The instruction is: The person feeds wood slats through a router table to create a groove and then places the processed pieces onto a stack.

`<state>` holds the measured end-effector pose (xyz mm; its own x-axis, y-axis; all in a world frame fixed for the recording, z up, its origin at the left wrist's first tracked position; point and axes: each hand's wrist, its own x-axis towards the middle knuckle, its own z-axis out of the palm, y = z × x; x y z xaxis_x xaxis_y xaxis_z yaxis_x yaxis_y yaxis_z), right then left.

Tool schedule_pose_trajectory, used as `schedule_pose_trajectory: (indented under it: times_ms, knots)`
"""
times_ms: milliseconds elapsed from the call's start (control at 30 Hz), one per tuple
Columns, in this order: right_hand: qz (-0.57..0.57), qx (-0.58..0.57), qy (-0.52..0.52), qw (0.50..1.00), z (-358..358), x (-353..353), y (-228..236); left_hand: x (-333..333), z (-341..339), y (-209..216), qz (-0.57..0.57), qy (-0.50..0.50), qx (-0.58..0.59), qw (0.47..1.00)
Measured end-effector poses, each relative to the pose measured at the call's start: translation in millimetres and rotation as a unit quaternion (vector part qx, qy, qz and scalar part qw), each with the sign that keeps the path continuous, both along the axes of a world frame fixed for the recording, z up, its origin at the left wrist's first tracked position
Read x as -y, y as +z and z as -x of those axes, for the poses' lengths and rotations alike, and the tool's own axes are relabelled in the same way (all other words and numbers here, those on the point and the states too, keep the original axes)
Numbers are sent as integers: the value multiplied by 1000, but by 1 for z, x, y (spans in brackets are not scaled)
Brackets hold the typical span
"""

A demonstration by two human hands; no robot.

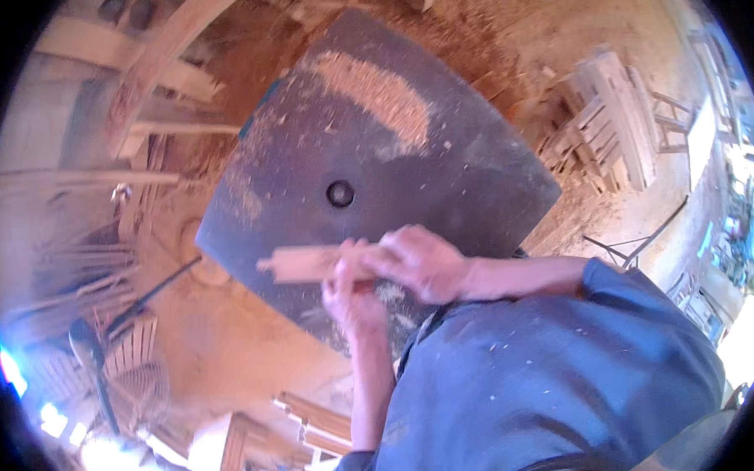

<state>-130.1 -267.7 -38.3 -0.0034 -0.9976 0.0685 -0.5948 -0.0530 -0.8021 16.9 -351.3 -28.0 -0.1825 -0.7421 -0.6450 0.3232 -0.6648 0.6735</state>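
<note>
Both my hands hold a short pale wooden piece over the near part of a dark, flat machine table. Its left end narrows to a small tenon-like tip. My left hand grips the piece from below, near its middle. Wrapped over the piece's right end is my right hand, which hides that end. A round black spindle or hole sits in the table, beyond the wood and apart from it. Both hands are somewhat blurred.
Wood shavings lie heaped on the far part of the table. To the right is a stack of wooden parts. Long boards stand at the far left. A pedestal fan is at the lower left. Sawdust covers the floor.
</note>
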Motion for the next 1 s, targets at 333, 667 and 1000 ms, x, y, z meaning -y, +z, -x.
schedule_pose_trajectory:
  times_ms: [333,667,1000]
  knots:
    - [29,-171,-77,982,46,-68,-39,-3,-8,-39,226,-173,367,886]
    - [43,-164,-147,975,37,-52,-43,30,24,-53,310,-193,412,835]
    - [17,-177,-143,974,36,-52,-46,41,31,-54,326,-205,414,825]
